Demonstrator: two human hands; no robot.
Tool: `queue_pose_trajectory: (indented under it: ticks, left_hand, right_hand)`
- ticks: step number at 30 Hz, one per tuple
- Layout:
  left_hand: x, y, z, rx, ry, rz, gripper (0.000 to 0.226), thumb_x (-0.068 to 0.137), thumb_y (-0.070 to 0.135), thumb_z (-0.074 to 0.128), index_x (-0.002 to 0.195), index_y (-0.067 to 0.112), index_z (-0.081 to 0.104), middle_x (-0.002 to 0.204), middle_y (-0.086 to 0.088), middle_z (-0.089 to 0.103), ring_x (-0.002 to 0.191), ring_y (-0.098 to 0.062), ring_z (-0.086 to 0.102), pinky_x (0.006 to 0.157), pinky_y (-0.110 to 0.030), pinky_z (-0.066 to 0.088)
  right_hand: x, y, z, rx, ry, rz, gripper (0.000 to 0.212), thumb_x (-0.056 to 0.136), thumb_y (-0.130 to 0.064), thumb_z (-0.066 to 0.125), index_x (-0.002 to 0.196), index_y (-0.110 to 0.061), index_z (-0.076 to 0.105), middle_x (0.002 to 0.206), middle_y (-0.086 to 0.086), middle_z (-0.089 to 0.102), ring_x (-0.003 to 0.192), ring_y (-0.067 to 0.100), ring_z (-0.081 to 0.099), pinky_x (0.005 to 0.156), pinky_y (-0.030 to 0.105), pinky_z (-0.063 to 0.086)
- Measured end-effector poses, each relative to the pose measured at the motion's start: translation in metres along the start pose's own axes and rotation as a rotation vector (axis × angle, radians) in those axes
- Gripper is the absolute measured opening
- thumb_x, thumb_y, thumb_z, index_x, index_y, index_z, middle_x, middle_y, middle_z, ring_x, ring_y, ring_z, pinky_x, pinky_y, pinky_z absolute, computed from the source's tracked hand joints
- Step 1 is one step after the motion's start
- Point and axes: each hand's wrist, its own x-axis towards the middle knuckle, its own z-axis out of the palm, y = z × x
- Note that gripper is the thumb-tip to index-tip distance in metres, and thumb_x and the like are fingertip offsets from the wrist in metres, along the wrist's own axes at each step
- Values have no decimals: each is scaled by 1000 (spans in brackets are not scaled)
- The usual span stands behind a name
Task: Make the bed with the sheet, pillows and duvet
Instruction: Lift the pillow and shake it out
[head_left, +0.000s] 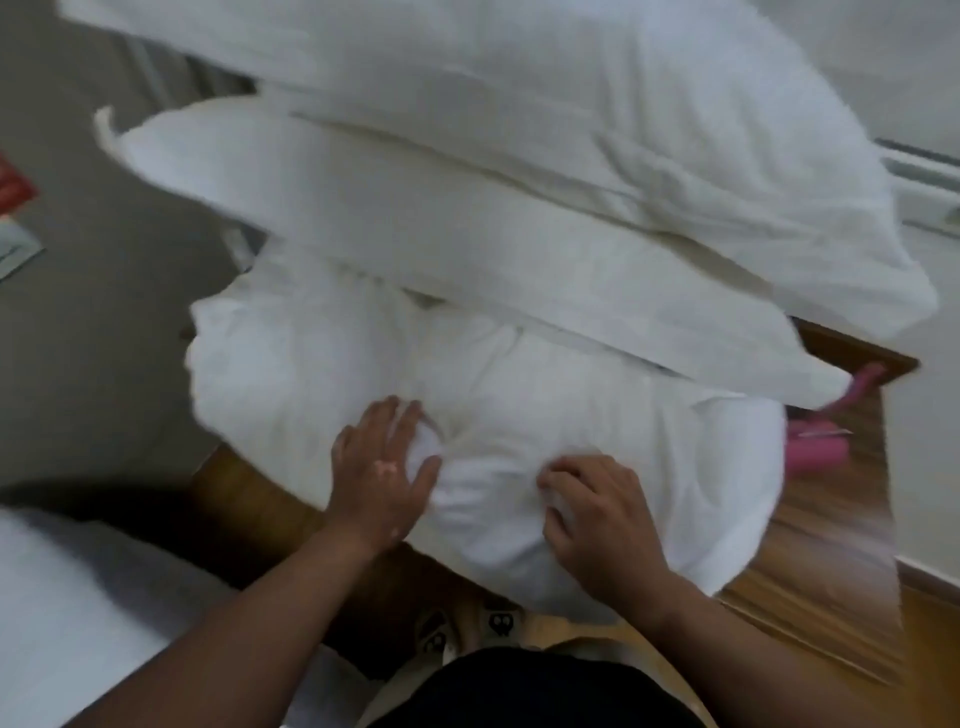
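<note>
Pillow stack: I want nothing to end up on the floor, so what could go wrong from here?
1. The right hand grips the bottom pillow and the left hand rests on it; pulling it out could tip the middle pillow and top pillow, which overhang the wooden table, onto the floor.
2. The pink object lies on the table right beside the bottom pillow; a dragged pillow might sweep it off.
</note>
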Motion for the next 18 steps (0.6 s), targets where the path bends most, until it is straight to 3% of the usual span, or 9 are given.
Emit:
queue_pose_trajectory:
  ticks: [2,4,8,11,15,18]
  left_hand:
    - [-27,-16,-1,-21,26,-1,66,88,56,49,147,26,46,151,-5,45,139,-26,44,106,-49,39]
    - [-70,-36,2,-34,2,-115,69,87,54,54,148,24,43,151,-6,44,137,-29,45,105,-48,41]
    - [-185,-87,9,-83,-269,-779,75,89,56,50,154,28,26,152,-4,33,138,-25,35,110,-41,39]
    - [-279,-114,16,-103,-398,-1182,71,92,55,48,152,24,24,145,-3,38,132,-24,40,103,-37,44]
    - [-360,-130,31,-165,-453,-1456,68,96,57,39,147,14,26,137,-3,43,126,-21,46,102,-32,43]
    - [-379,-144,45,-319,-374,-1603,62,94,55,49,142,17,34,132,-6,48,125,-26,51,102,-37,45]
  right_hand:
    - [7,-15,10,-17,-112,-128,28,74,-22,65,102,-21,72,107,-5,63,101,21,59,84,35,44]
    - [17,-39,29,-1,-233,-290,28,74,-21,65,101,-21,72,105,-5,63,99,21,59,84,32,44]
    - [38,-93,78,5,-509,-589,32,71,-21,73,103,-25,74,104,-9,65,96,16,62,85,27,48]
    - [56,-130,120,-78,-752,-730,36,82,-31,64,117,-33,67,118,-15,59,106,9,58,83,21,47]
    - [80,-186,191,-169,-981,-895,42,92,-41,52,135,-38,50,132,-20,44,117,1,46,95,17,40]
    - [95,-237,243,-263,-1068,-942,46,95,-40,53,139,-33,47,138,-15,43,121,6,49,99,23,44]
